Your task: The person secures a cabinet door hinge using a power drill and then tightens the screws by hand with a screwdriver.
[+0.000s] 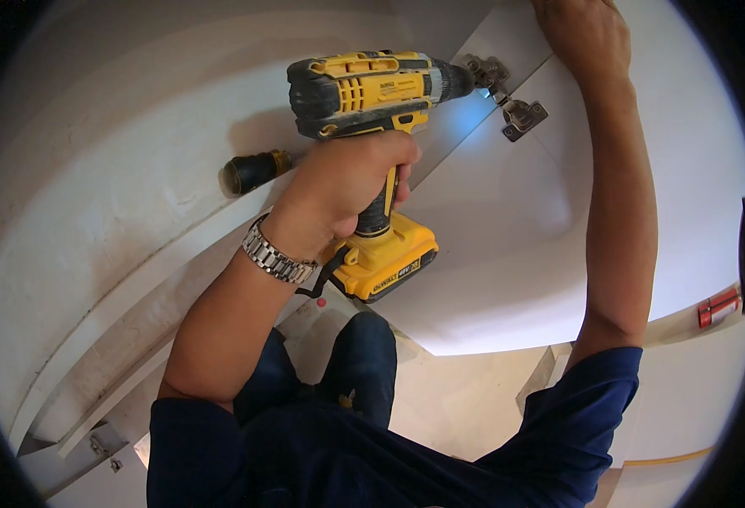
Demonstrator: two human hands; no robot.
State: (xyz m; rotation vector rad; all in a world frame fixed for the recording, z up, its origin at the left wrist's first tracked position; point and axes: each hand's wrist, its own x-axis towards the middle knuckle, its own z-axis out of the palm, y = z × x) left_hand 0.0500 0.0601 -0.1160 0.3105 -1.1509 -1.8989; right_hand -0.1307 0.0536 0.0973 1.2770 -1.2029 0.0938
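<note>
The left hand [347,182] is gripping a yellow and black cordless drill [372,85] by its handle, the fingers [402,182] curled tight around the grip, with the yellow battery block [385,262] sitting just below them. A metal wristwatch [277,254] is sitting on that wrist. The drill's body is lying above the fingers and its nose is pointing to the right, meeting a metal cabinet hinge [508,97] where a small blue-white light is glowing on the surface. The hinge is bridging the edge of a white panel [135,186], which is spreading out to the left of the fingers, and a white door [508,245] lying to their right.

The right hand [584,34] is reaching up past the hinge and pressing on the panel's edge near the top of the view; its fingers are cut off by the frame, so how far they are spread I cannot tell.

A dark cylindrical piece with a brass-coloured ring [254,171] is resting on the panel just left of the gripping fingers. A small red object [718,309] is lying far off to the right, well apart from both hands.
</note>
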